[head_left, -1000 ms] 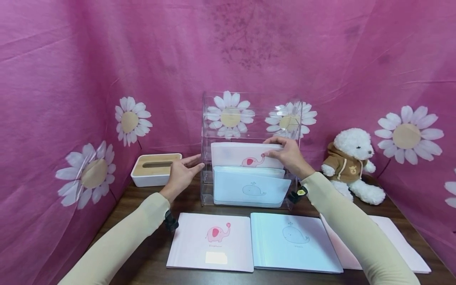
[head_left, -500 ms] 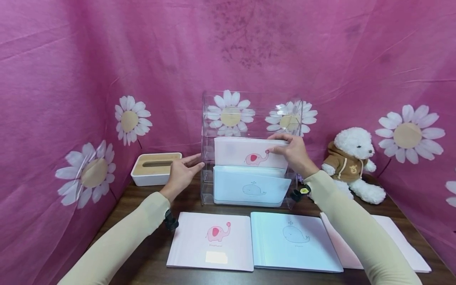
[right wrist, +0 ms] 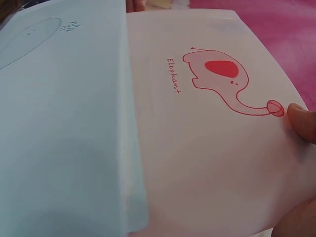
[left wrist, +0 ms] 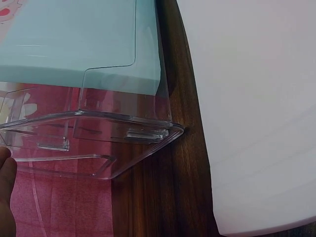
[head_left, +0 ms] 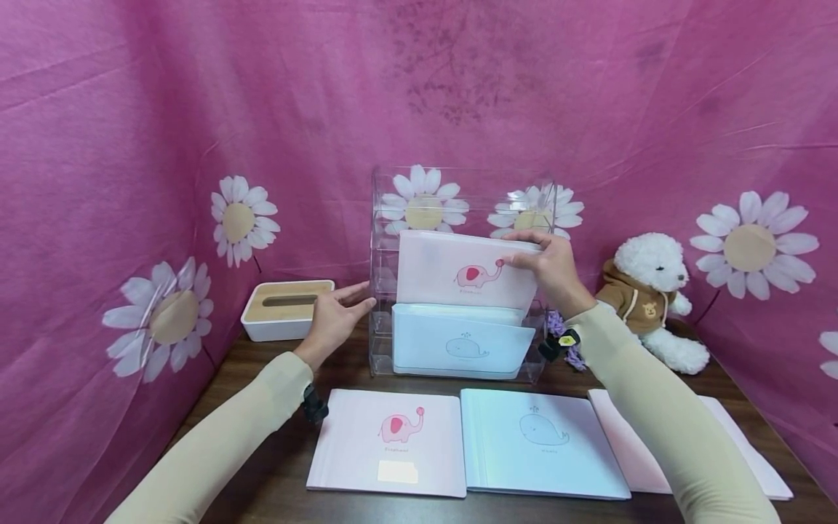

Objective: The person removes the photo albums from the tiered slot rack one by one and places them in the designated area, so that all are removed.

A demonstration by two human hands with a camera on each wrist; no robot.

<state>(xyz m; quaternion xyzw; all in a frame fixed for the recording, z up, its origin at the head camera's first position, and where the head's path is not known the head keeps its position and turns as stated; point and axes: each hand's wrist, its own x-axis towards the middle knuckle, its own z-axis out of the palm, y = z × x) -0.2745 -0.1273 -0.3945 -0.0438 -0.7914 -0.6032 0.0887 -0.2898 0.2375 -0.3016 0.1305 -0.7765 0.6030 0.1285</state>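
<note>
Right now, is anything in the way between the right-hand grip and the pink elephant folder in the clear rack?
Nothing visible: the right-hand grip pinches the pink elephant folder near its upper right corner. Lower down, a blue whale folder in the clear rack stands in front, hiding its bottom edge.

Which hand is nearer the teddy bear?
Right: the right hand is left of the teddy bear; the left hand is farther, at the left side of the clear rack.
</note>
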